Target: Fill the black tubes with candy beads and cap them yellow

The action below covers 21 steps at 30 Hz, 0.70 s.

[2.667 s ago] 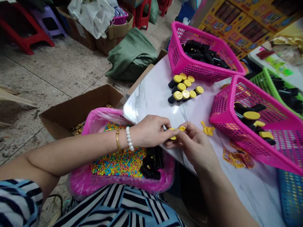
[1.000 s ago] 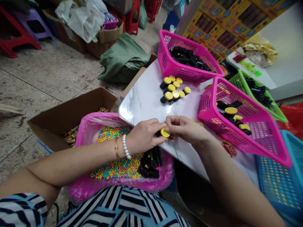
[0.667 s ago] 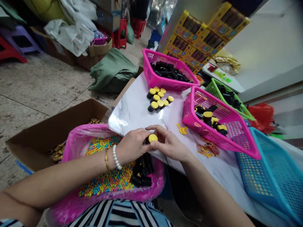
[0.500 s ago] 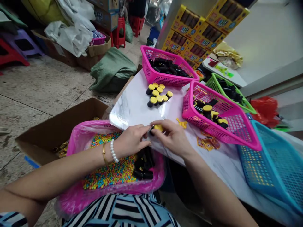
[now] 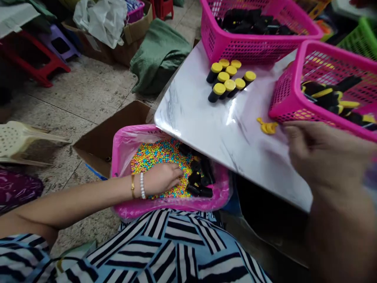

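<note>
My left hand point(image 5: 160, 179) is down in the pink basin point(image 5: 123, 145) on my lap. Its fingers curl into the coloured candy beads point(image 5: 159, 155), right beside several open black tubes point(image 5: 200, 181); what it grips is hidden. My right hand point(image 5: 318, 153) is blurred over the marble table top point(image 5: 212, 125), just under the near pink basket point(image 5: 287, 98) that holds yellow-capped black tubes. A loose yellow cap piece point(image 5: 266, 126) lies just left of that hand. Several capped tubes point(image 5: 228, 80) lie in a cluster farther back.
A second pink basket point(image 5: 235, 43) of black tubes stands at the table's far edge, with a green basket point(image 5: 357, 39) to its right. On the floor are an open cardboard box point(image 5: 97, 143), a green sack point(image 5: 160, 55) and a red stool point(image 5: 32, 59).
The hands have parted. My left hand dropped from the table edge into the candy basin, and my right hand swung right toward the near pink basket. The capped tube they held together is out of sight.
</note>
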### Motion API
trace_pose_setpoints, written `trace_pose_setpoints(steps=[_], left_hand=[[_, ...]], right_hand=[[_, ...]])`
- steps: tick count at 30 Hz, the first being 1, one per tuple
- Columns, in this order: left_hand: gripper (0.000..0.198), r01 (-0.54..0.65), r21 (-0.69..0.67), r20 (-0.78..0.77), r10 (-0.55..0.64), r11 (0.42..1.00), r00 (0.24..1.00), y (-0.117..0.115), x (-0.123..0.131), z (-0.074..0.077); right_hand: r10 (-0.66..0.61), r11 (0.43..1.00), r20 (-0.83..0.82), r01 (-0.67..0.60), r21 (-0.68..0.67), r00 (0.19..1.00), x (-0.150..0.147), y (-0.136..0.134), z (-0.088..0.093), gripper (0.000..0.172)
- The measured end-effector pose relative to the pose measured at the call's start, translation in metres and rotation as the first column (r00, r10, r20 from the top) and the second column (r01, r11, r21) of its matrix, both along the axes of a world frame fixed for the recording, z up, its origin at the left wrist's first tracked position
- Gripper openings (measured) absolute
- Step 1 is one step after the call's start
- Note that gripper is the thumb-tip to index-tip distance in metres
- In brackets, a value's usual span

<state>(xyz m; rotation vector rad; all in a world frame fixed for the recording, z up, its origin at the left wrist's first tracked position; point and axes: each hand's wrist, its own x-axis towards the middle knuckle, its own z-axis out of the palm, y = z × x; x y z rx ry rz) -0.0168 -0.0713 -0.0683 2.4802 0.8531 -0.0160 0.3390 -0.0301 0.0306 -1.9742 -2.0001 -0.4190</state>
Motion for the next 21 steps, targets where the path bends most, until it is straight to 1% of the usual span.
trace_pose_setpoints(steps=[2,3,4,6,9,12,15,16,18,20,21], left_hand=[[0.030,0.073,0.027,0.088,-0.075,0.997,0.993,-0.007,0.015,0.000],[0.032,0.124,0.048,0.110,-0.128,0.991,0.986,-0.009,0.022,0.001],[0.033,0.176,0.067,0.117,-0.183,0.982,0.976,-0.011,0.030,0.001],[0.026,0.248,0.094,0.093,-0.256,0.964,0.962,-0.013,0.040,-0.001],[0.017,0.271,0.111,0.028,-0.276,0.956,0.961,-0.010,0.041,-0.005],[0.018,0.246,0.144,-0.032,-0.244,0.959,0.969,-0.005,0.027,-0.006],[0.017,0.216,0.171,-0.111,-0.199,0.961,0.974,-0.001,0.015,-0.006],[0.017,0.226,0.147,-0.128,-0.208,0.963,0.970,0.000,0.015,-0.006],[0.015,0.247,0.040,-0.104,-0.242,0.968,0.965,-0.001,0.017,-0.007],[0.014,0.214,-0.099,0.014,-0.214,0.972,0.977,0.000,0.020,-0.008],[0.019,0.182,-0.164,0.091,-0.168,0.970,0.982,0.001,0.021,-0.008]], right_hand=[[0.014,0.998,0.028,-0.012,-0.064,1.000,-0.016,-0.002,-0.017,0.040],[0.017,0.995,0.035,-0.013,-0.097,0.999,-0.018,0.000,-0.024,0.041],[0.015,0.992,0.029,-0.011,-0.124,0.999,-0.018,0.002,-0.028,0.042],[0.013,0.988,-0.012,-0.014,-0.153,1.000,-0.011,0.008,-0.032,0.041],[0.017,0.989,-0.076,-0.028,-0.145,0.997,0.001,0.012,-0.030,0.041],[-0.008,0.994,-0.012,0.007,-0.106,1.000,0.009,0.014,-0.028,0.048],[-0.033,0.992,0.047,0.039,-0.120,0.998,0.011,0.019,-0.033,0.048],[-0.040,0.990,0.042,0.046,-0.133,0.998,0.011,0.021,-0.035,0.047],[-0.058,0.987,0.004,0.058,-0.150,0.998,0.010,0.025,-0.038,0.043],[-0.077,0.986,-0.053,0.068,-0.153,0.996,0.008,0.026,-0.039,0.040],[-0.089,0.985,-0.075,0.076,-0.153,0.993,0.007,0.026,-0.039,0.039]])
